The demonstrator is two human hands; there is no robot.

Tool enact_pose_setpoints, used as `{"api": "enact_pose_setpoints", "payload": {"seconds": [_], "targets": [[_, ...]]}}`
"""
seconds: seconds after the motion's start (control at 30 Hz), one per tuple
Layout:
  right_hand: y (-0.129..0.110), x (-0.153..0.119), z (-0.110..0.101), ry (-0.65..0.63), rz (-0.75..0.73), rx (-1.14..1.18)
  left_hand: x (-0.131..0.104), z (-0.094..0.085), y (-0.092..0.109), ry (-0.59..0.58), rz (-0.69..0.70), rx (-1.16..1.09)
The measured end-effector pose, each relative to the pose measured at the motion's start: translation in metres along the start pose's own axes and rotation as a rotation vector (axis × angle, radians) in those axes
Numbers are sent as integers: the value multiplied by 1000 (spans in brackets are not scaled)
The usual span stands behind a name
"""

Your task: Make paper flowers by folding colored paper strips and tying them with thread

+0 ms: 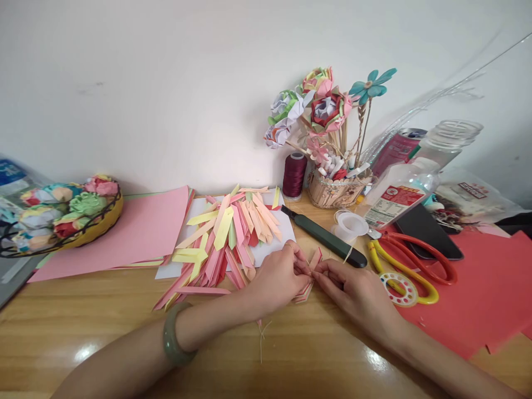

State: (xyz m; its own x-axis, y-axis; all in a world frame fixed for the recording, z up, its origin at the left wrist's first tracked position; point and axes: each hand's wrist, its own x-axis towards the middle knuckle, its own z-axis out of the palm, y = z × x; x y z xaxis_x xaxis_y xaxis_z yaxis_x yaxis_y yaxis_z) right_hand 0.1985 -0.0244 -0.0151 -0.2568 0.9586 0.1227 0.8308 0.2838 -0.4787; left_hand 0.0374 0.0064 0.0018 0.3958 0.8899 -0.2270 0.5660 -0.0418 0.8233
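"From the head view, what have the hands got?"

"The left hand (pixel 286 275) has its fingertips closed on a small paper bundle (pixel 305 293), and the right hand (pixel 355 284) pinches near the bundle's middle."

"So where's the bundle?"

"Between the two hands, at the near end of the dark green tool (pixel 326 238). Whether it touches the counter (pixel 307 360), I can't tell."

"Any thread in those fingers?"

"Too small to see. A pale strand from the white reel (pixel 352 225) crosses the tool, though. A hard tug might snag it there."

"What else worries you?"

"Loose fingertips. If either pinch slackened, I'd expect the folded layers to slide out of line or fan apart."

"And the folded strips (pixel 224 227)?"

"They're heaped right beside the left forearm; a sideways sweep could scatter them. The right wrist is near the scissors (pixel 429 297) too, so a careless elbow might knock those."
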Motion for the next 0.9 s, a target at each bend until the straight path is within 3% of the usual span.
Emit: {"api": "enact_pose_setpoints", "payload": {"seconds": [0.1, 0.2, 0.47, 0.9], "targets": [[1, -2, 4, 147, -95, -118, -1, 0, 1, -2, -10, 16], [3, -4, 6, 273, -292, -236, -1, 1, 1, 1, -1, 29], [8, -2, -5, 295, -667, -463, 0, 3, -5, 23, 14, 24], [5, -3, -5, 162, -562, -480, -5, 5, -6, 43, 72, 120]]}}
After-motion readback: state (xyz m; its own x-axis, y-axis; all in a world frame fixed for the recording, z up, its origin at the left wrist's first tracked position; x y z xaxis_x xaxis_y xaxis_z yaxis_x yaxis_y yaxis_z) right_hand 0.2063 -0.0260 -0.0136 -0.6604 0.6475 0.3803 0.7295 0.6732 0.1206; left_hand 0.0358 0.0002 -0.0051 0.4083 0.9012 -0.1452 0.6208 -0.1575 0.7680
